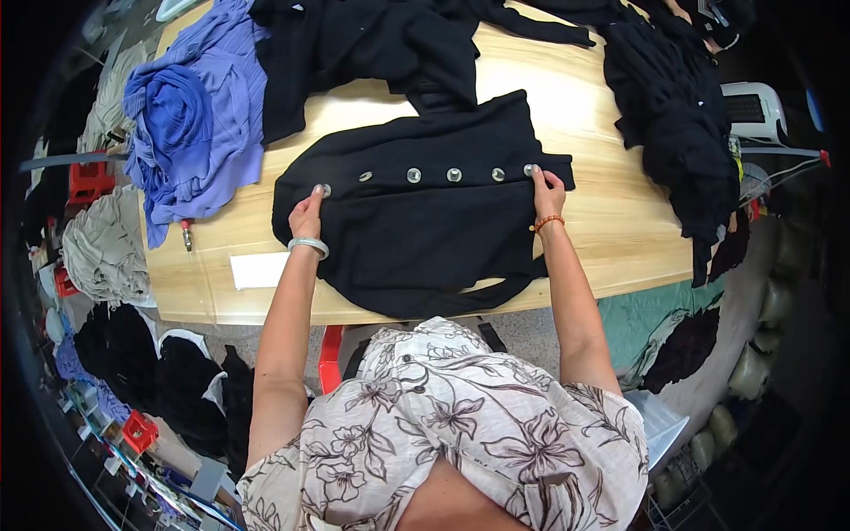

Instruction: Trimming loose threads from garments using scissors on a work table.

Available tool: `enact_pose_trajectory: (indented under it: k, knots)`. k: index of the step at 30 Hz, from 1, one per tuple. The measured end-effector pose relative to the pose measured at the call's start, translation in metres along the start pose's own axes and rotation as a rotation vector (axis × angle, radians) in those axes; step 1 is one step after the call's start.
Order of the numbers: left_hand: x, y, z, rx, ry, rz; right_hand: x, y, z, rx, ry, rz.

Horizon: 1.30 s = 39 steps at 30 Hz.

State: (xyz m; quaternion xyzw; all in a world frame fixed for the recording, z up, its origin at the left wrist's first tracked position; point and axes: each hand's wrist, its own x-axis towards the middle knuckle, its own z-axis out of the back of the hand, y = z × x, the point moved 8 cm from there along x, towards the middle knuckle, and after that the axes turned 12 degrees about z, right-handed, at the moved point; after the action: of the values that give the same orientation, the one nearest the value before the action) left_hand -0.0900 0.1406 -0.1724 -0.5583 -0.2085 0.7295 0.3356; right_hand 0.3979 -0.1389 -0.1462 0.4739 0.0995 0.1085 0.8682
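A black knitted cardigan (425,234) lies flat and sideways on the wooden table in front of me. A row of large shiny buttons (454,175) runs across it from left to right. My left hand (307,217) pinches the front edge at the leftmost button. At the other end of the row, my right hand (548,190) grips the edge at the rightmost button, thumb and fingers together. One sleeve (425,305) curves along the near side of the cardigan. Beneath my fingers, the cloth is partly hidden.
Blue-violet knitwear (195,115) is heaped at the table's left. More black garments (372,44) lie at the far side, and another black pile (677,133) is at the right. A white paper (258,271) and a small red-topped tool (187,234) rest near my left arm.
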Motion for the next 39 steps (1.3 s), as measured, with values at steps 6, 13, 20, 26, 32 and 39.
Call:
enact_pose_trajectory:
  k: [6,13,20,26,32,39]
  knots:
    - [-0.016,-0.031,-0.013,0.347,-0.01,-0.018,0.001,-0.012,-0.005,0.024,0.029,-0.023]
    - [-0.012,-0.015,-0.025,-0.206,0.209,0.218,-0.008,0.008,0.002,-0.019,-0.007,-0.057]
    - [-0.031,-0.036,0.016,-0.182,0.281,-0.148,-0.022,0.031,-0.005,0.354,0.322,-0.077]
    - [-0.103,-0.061,0.09,-0.202,0.28,-0.292,-0.053,0.103,0.051,0.643,0.436,0.074]
    - [-0.032,-0.006,0.084,-0.039,-0.04,-0.413,-0.033,0.059,-0.014,0.548,0.376,0.225]
    - [-0.03,0.007,0.069,-0.095,0.134,-0.25,-0.037,0.049,-0.008,0.464,0.558,0.186]
